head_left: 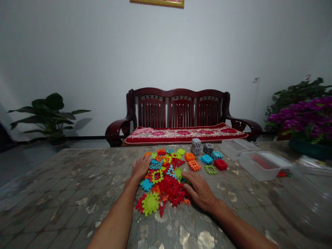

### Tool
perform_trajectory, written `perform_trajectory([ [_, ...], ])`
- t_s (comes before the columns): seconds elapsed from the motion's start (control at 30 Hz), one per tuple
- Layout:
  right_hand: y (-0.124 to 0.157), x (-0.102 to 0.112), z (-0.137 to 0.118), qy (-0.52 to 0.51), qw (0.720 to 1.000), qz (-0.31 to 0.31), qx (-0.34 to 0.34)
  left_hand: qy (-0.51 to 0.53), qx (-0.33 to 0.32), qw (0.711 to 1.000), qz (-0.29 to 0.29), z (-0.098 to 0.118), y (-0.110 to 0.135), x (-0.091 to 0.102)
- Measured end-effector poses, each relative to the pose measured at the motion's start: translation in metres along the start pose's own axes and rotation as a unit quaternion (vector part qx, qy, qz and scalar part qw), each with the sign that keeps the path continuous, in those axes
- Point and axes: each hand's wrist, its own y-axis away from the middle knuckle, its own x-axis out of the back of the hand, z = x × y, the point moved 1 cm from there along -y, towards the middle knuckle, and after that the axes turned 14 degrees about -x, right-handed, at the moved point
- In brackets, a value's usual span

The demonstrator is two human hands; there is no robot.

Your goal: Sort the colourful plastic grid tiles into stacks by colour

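Note:
A loose heap of plastic interlocking building pieces [169, 185] in red, green, orange and blue lies on the table before me. My left hand [141, 167] rests against the heap's upper left edge, fingers stretched out and partly hidden among the pieces. At the right edge, my right hand [201, 189] lies with its fingers extended and thumb apart, touching the red pieces. Neither hand grips anything that I can see. Beyond the right hand are sorted stacks: grey pieces [196, 147], dark grey pieces [208, 148], orange pieces [194, 165], blue pieces [206, 159] and red pieces [220, 164].
A single green square frame [210, 169] lies by the stacks. Clear plastic boxes [255, 174] stand to the right, with a large transparent container [306, 204] nearer me. Purple flowers [308, 117] sit at the table's right end. Behind the patterned table [85, 193] is a wooden bench [178, 93].

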Motion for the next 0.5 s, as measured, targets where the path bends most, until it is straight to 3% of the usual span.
perform_trajectory([
  [0.23,-0.002,-0.002,0.009,-0.036,0.998,-0.002,-0.044,-0.008,0.019,1.0,0.003,0.021,0.012,-0.003],
  [0.5,-0.001,0.005,0.003,-0.006,0.999,0.015,-0.038,-0.014,0.021,1.0,0.018,0.035,0.027,-0.009],
])
